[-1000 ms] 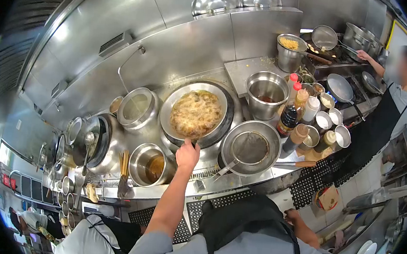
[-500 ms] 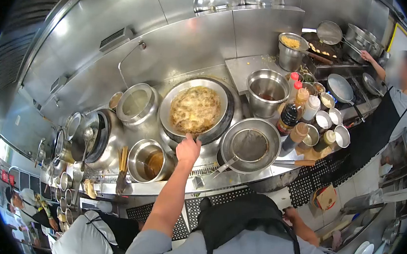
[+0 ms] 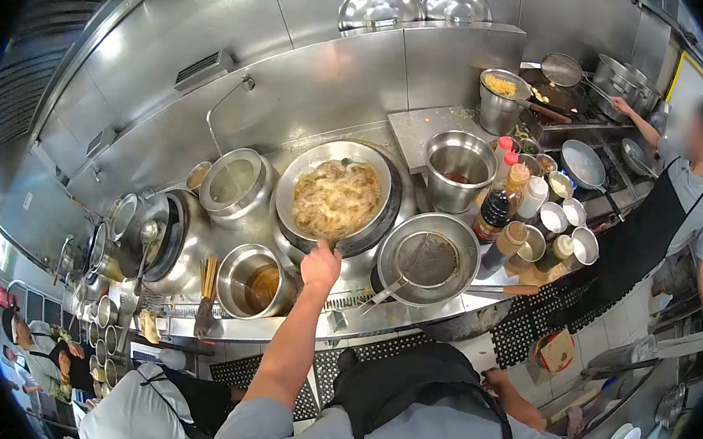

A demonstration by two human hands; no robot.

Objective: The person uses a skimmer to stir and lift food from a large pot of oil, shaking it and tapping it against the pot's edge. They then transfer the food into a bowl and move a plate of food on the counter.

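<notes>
A wok [image 3: 288,183] of bubbling, frothy food [image 3: 337,199] sits on the round burner in the middle. My left hand [image 3: 320,266] is closed at the wok's near edge, where its handle is; the fingers cover most of what they grip. Low at the right of my body, my right hand [image 3: 494,379] is partly hidden beside the black apron, and what its fingers do is not clear. Right of my left hand, a round strainer [image 3: 428,257] rests over a metal bowl. A metal pot [image 3: 260,282] of brown liquid stands to its left.
Sauce bottles [image 3: 496,210] and small metal containers stand to the right, near a tall pot [image 3: 458,172]. A co-worker [image 3: 688,196] at the far right holds a strainer [image 3: 561,69] over another wok. Another person [image 3: 142,409] is at lower left. Bamboo sticks [image 3: 207,295] lie along the front edge.
The food in the wok has shifted, with a dark bit showing near its far edge. The wok and my left hand have moved slightly. The co-worker's strainer is a little lower.
</notes>
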